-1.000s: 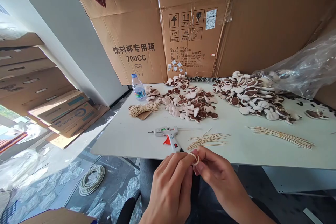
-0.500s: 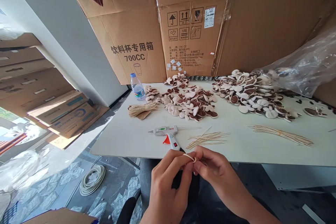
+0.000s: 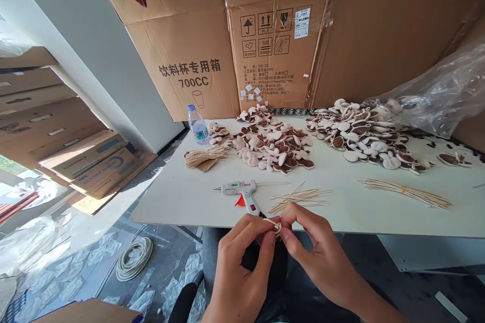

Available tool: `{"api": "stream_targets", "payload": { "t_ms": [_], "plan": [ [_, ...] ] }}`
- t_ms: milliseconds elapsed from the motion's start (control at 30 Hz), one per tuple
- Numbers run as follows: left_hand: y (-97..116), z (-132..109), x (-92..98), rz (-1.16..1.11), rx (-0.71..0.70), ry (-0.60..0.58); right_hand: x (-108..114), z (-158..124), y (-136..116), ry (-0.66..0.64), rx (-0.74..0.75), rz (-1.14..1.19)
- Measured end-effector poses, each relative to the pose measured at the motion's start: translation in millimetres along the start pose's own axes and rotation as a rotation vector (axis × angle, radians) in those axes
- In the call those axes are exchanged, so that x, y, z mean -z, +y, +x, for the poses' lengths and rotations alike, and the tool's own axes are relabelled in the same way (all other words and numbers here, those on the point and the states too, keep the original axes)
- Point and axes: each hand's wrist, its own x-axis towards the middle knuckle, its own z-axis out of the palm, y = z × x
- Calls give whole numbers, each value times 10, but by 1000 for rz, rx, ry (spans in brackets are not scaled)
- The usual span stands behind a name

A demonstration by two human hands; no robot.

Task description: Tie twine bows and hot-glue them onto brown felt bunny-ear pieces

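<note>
left hand [image 3: 242, 267]: thumb and forefinger are pinched together on the cord loop [image 3: 276, 225].
right hand [image 3: 314, 247]: I see it clamped on the same cord loop from the other side, its fingertips meeting those of my left hand.
cord loop: small and tan, held in the air just off the near edge of the tabletop [image 3: 178, 199].
glue gun [image 3: 242, 191]: lies on its side just beyond my hands, nozzle pointing left.
loose strands [image 3: 299, 198]: fanned out just right of the glue gun.
long strand bundle [image 3: 405, 192]: lies well off to the right.
tied bundle [image 3: 204, 156]: near the water bottle [image 3: 197, 124] at the far left.
mushroom caps [image 3: 273, 149]: brown and cream, heaped across the back. I see a second heap [image 3: 364, 133] beside a plastic bag [image 3: 435, 96].
cardboard boxes [image 3: 189, 50]: stand behind the tabletop.
</note>
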Motion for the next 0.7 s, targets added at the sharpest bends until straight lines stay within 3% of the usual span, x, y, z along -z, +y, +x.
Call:
{"api": "stream_targets", "payload": {
  "t_ms": [300,567,700],
  "plan": [
    [-27,-25,-9,98,-30,-4,65,51,61,126,224,-246],
    [-14,-13,-10,164,-60,23,38,83,88,209,574,-480],
    [-23,-7,2,186,-78,44,57,101,111,197,613,-546]
  ]
}}
